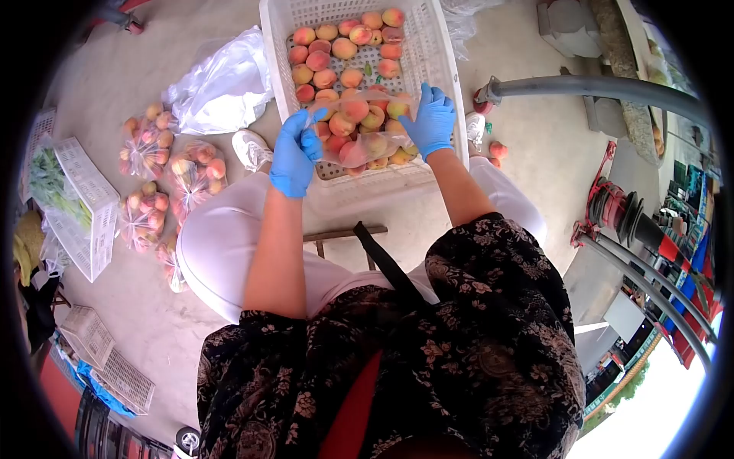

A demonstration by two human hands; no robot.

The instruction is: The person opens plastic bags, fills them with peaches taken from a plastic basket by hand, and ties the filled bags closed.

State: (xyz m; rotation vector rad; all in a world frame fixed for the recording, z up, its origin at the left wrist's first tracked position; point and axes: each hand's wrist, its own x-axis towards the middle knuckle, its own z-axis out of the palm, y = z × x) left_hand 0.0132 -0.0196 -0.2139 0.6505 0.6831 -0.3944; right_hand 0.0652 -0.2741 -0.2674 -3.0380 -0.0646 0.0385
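Observation:
A white plastic crate (273,53) holds many loose peaches (344,49). Over its near part lies a clear plastic bag (353,126) with several peaches in it. My left hand (297,153), in a blue glove, is closed on the bag's left edge, fingers pinched together. At the bag's right side is my right hand (431,122), also blue-gloved, with thumb and fingers apart; its palm side is hidden, and it is beside or touching the plastic.
Filled peach bags (195,174) stand on the floor at the left, near a pile of empty plastic bags (222,84). A crate with greens (95,199) is farther left. Two loose peaches (498,150) lie right of the crate, below a metal pole (596,86).

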